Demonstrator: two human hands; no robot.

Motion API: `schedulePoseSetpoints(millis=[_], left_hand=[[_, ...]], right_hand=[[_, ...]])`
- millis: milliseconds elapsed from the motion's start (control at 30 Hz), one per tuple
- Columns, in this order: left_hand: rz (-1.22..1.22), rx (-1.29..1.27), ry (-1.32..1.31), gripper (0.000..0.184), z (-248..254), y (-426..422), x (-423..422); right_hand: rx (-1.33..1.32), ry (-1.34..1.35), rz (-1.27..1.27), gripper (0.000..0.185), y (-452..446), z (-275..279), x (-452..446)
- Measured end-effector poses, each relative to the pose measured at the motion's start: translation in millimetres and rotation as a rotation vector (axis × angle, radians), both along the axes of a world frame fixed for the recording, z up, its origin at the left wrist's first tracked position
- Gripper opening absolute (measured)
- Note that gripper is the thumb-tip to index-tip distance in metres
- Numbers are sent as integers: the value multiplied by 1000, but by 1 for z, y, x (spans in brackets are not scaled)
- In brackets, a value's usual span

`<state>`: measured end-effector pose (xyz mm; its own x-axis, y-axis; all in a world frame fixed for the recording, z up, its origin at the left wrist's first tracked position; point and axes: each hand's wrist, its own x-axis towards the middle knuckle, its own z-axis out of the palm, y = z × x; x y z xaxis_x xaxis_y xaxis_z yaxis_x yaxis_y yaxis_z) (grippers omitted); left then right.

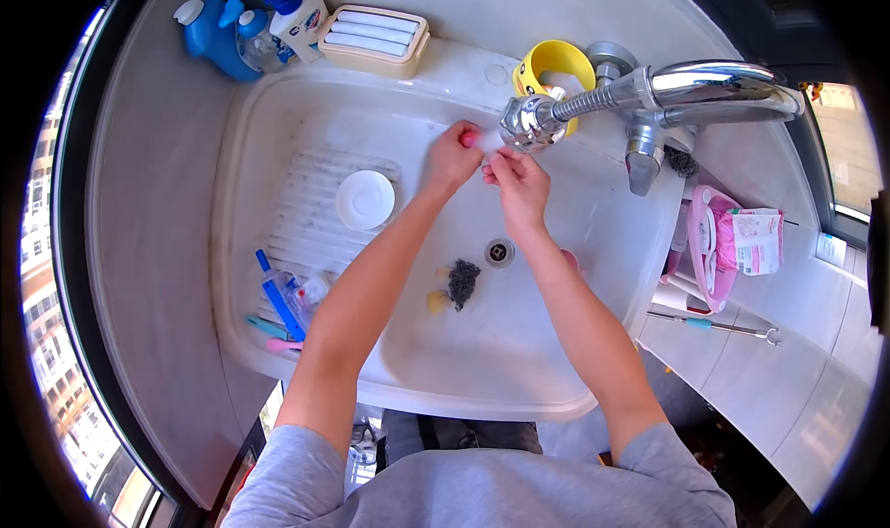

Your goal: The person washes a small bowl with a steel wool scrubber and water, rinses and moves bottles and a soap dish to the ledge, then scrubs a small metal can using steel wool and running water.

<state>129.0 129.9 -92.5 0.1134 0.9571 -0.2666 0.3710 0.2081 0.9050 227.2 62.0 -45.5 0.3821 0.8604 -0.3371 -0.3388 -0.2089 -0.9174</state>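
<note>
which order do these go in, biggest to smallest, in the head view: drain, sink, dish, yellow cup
1. Sink, by far
2. Yellow cup, though partly hidden and possibly nearer the camera
3. Dish
4. Drain

This is apparent size only.

likely a home laundry balcony, washboard sink point(501, 347), soap bottle point(301, 27), window point(56, 324)

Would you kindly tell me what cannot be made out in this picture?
In the head view:
Full shape of the pink item: the left hand partly covers it.
Pale patch beside it: too blurred to identify.
Pink object in the sink: mostly behind the right forearm.
Fine print on the packet: too small.
</note>
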Motion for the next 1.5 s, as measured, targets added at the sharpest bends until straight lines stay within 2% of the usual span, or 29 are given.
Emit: schedulePoseSetpoints(millis=[67, 133, 200, 300, 367, 400, 467, 500, 567, 600, 667, 700, 733, 767, 800, 867, 933, 967, 1000, 1067, 1133, 1167, 1233, 1267, 1333, 1367, 1400, 1467, 1500], left_hand=[[74, 42, -85, 33, -5, -4, -3], [146, -608, -543, 32, 10, -7, -14], [147, -693, -674, 35, 12, -10, -17], [165, -772, -784, 41, 19, -9, -14], [183, -769, -768, 43, 18, -7, -12], [156, -798, -754, 42, 14, -3, -15], [136, -824, -741, 42, 5, -1, -17], [108, -829, -697, 42, 9, -1, -18], [85, -833, -655, 43, 19, -5, -15], [46, -629, -506, 47, 23, -10, -11], [11, -428, -355, 50, 19, -16, -12], [-68, -192, -205, 50, 9, -18, -15], [-145, 46, -55, 50, 3, -18, -17], [-144, 47, -57, 50, 9, -19, -16], [-136, 180, -30, 45, 20, -25, -16], [-116, 314, -1, 41, 25, -29, -12], [-105, 584, 46, 33, 19, -31, -6], [-101, 582, 46, 33, 17, -33, -3], [-64, 509, 17, 33, 15, -33, 1], [-20, 441, -9, 33, 14, -27, 3], [34, 328, -117, 37, 13, -26, 3], [33, 331, -113, 37, 12, -18, -1], [-77, -420, -398, 35, 6, -6, -16], [-76, -426, -398, 35, 5, -2, -21], [-141, -1093, -763, 39, 10, 15, -33], [-371, -1127, -899, 47, 9, 20, -44], [-370, -1128, -900, 47, 9, 20, -50], [-503, -1085, -1142, 51, 9, 26, -57], [-499, -1081, -1146, 51, 18, 23, -54]], right_hand=[[-10, 98, 58, 19, 10, 8, -9], [-32, 215, 92, 19, 19, 8, -9], [-53, 332, 125, 20, 24, 9, -8], [-88, 119, 166, 22, 24, 17, -1], [-42, -715, 371, 26, 13, 26, 3], [-41, -719, 377, 26, 9, 27, 5], [580, -1382, 528, 27, 4, 26, 7], [581, -1380, 534, 27, 3, 20, 10], [311, -1031, 582, 29, 3, 6, 13], [313, -1031, 586, 29, 7, 20, 11], [-289, -438, 717, 21, 18, 59, 2], [-289, -437, 720, 21, 18, 44, 6], [-278, -141, 675, 18, 18, 16, 14], [-265, 153, 620, 16, 19, 1, 19], [-269, 152, 623, 16, 20, 8, 17], [-517, 495, 279, 11, 27, 34, 10], [-476, 470, 303, 17, 25, 27, 3], [-421, 231, 280, 21, 21, 15, -2], [-358, -7, 255, 26, 20, 8, -8], [-311, -125, 195, 36, 14, 14, -27], [-76, -684, 225, 42, 6, 13, -31], [-5, -785, 350, 38, 4, 15, -27], [191, -944, 457, 34, 1, 4, -14], [398, -1101, 567, 31, 0, -3, -7], [510, -1121, 656, 24, 12, 3, 3], [621, -1129, 751, 18, 15, 8, 5], [620, -1129, 753, 18, 14, 14, 5], [683, -944, 537, 20, 16, 23, 7], [674, -1101, 386, 24, 19, 14, 12]])
